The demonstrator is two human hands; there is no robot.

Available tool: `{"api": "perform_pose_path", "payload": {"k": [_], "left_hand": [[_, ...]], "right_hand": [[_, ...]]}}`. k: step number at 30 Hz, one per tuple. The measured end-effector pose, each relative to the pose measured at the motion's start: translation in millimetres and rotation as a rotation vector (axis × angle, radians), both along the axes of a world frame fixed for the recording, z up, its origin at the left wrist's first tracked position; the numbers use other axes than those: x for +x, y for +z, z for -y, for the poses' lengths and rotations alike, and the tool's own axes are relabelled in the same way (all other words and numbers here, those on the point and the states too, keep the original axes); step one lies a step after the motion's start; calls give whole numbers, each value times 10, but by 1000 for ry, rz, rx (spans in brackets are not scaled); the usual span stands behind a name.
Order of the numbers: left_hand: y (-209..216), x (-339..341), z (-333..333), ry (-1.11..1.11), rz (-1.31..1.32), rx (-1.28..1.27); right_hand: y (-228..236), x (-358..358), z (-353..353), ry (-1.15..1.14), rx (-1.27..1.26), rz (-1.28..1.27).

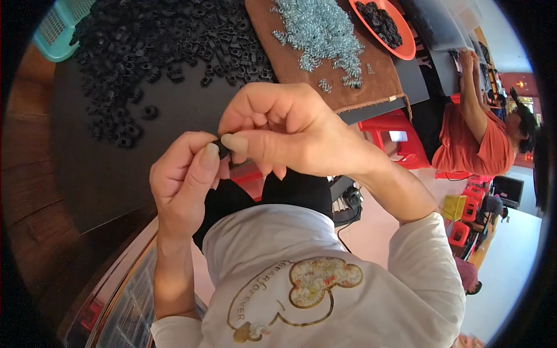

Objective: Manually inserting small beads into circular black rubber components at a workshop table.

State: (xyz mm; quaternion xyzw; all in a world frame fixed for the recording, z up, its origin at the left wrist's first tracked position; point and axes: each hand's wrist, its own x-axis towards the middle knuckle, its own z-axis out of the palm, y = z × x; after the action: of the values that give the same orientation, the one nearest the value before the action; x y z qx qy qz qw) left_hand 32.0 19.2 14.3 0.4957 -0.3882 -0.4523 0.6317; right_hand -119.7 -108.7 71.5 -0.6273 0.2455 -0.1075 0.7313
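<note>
My left hand (184, 177) and my right hand (290, 130) meet above the near edge of the dark table. Thumb and forefinger of each pinch a small black plastic part (222, 148), mostly covered by the fingertips. The other fingers of my right hand are curled in. Beyond my hands lies a broad heap of small black plastic pieces (180, 43), some with holes through them. Right of it, a pile of small silvery coil springs (322, 40) rests on a brown cloth (371, 84).
An orange plate (407, 43) of black pieces stands at the far right of the cloth. A teal basket (55, 37) sits at the far left. Red stools (400, 139) stand to the right, where a person in an orange shirt (476, 142) works at a table.
</note>
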Motion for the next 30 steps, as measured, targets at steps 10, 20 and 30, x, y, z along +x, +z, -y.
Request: {"api": "perform_pose_path", "payload": {"k": [10, 20, 30], "left_hand": [[61, 2, 70, -32, 82, 113], [131, 27, 119, -52, -168, 152], [86, -26, 110, -7, -22, 109]], "right_hand": [[-116, -21, 116, 62, -631, 17], [-251, 9, 101, 17, -1527, 121], [-366, 63, 56, -4, -1519, 162]]}}
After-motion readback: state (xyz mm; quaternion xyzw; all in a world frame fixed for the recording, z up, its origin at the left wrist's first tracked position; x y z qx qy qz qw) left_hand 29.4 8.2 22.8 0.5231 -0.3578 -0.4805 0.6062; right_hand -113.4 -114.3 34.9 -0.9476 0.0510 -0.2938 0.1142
